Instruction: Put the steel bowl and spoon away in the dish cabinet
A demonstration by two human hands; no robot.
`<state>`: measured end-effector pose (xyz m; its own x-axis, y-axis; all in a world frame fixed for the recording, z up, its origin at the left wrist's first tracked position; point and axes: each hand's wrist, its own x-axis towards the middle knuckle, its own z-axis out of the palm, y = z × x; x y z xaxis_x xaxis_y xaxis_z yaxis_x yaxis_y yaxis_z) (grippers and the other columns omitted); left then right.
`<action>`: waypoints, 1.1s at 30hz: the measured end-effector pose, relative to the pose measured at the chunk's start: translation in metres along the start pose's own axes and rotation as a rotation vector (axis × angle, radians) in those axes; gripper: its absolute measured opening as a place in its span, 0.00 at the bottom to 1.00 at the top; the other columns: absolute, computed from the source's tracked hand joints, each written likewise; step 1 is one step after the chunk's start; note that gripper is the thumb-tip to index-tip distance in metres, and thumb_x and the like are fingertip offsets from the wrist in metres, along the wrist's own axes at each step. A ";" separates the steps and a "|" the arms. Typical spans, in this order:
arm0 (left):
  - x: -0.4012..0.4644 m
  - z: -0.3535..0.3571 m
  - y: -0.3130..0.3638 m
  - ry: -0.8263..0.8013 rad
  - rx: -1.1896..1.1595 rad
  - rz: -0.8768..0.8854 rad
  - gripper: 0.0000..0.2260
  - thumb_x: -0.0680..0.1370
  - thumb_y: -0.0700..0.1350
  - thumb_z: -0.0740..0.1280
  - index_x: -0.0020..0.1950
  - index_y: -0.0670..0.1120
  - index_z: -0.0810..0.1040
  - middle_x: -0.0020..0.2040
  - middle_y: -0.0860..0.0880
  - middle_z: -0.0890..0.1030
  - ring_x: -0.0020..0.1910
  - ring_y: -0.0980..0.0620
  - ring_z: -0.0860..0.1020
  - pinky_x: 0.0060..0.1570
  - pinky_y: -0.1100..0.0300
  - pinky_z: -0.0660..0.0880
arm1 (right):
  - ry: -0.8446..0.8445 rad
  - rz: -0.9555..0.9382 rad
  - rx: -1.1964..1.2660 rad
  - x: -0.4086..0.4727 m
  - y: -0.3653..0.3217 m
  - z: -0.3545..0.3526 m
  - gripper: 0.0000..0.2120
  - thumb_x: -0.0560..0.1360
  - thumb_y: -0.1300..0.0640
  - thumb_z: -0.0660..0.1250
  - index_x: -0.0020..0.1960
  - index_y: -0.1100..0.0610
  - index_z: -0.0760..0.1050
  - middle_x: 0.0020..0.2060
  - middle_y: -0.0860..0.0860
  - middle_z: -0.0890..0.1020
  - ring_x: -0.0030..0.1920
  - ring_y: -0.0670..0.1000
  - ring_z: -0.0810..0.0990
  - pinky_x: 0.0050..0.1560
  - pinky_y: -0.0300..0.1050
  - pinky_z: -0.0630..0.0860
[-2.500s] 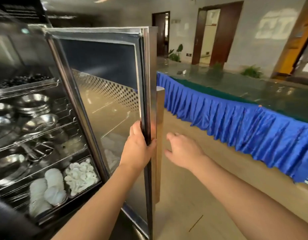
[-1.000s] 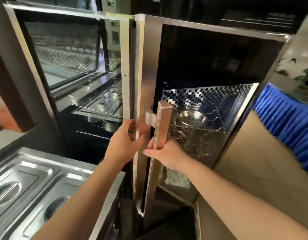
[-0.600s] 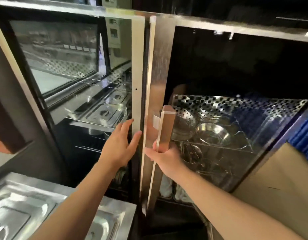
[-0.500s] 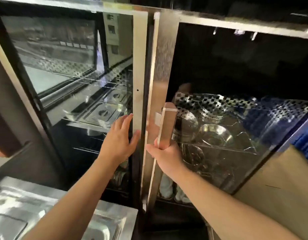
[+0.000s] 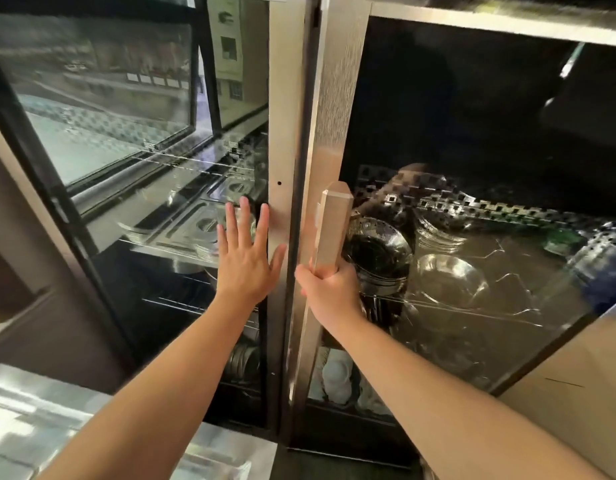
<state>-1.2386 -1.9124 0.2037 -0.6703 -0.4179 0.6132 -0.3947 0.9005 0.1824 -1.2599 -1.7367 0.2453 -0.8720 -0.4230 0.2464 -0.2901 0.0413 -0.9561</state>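
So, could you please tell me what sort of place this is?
Probably a canteen or commercial kitchen: a glass-door steel dish cabinet holding steel bowls on wire racks, and steel food-pan lids on a serving counter.

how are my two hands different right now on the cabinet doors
The left hand lies flat and open, fingers spread, against the left door; the right hand is curled in a closed grip around the long handle on the right door. The left hand holds nothing; the right holds the handle near its lower part. Both are bare and reach forward at about the same height beside the gap between the doors.
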 end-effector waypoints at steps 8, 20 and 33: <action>0.004 0.015 0.005 0.061 -0.007 -0.015 0.35 0.82 0.62 0.54 0.82 0.46 0.44 0.82 0.38 0.44 0.80 0.36 0.39 0.76 0.33 0.46 | 0.031 -0.082 0.052 0.023 0.010 0.007 0.06 0.70 0.54 0.72 0.34 0.48 0.78 0.28 0.43 0.82 0.31 0.45 0.82 0.32 0.39 0.77; 0.008 0.036 -0.002 0.152 0.023 -0.008 0.37 0.81 0.63 0.53 0.82 0.47 0.41 0.82 0.42 0.38 0.80 0.36 0.40 0.76 0.34 0.44 | 0.127 -0.310 0.039 0.049 0.029 0.015 0.07 0.71 0.49 0.68 0.43 0.51 0.81 0.33 0.36 0.81 0.39 0.43 0.84 0.40 0.37 0.80; 0.001 0.009 -0.001 0.029 0.071 0.003 0.37 0.81 0.63 0.56 0.83 0.46 0.46 0.82 0.38 0.45 0.80 0.36 0.40 0.76 0.34 0.52 | 0.143 -0.270 -0.075 0.046 0.025 0.015 0.12 0.70 0.44 0.65 0.47 0.48 0.82 0.34 0.29 0.80 0.40 0.31 0.81 0.38 0.28 0.77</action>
<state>-1.2445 -1.9142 0.1970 -0.6536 -0.4104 0.6359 -0.4370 0.8906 0.1258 -1.3011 -1.7682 0.2305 -0.8043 -0.2967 0.5148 -0.5426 0.0136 -0.8399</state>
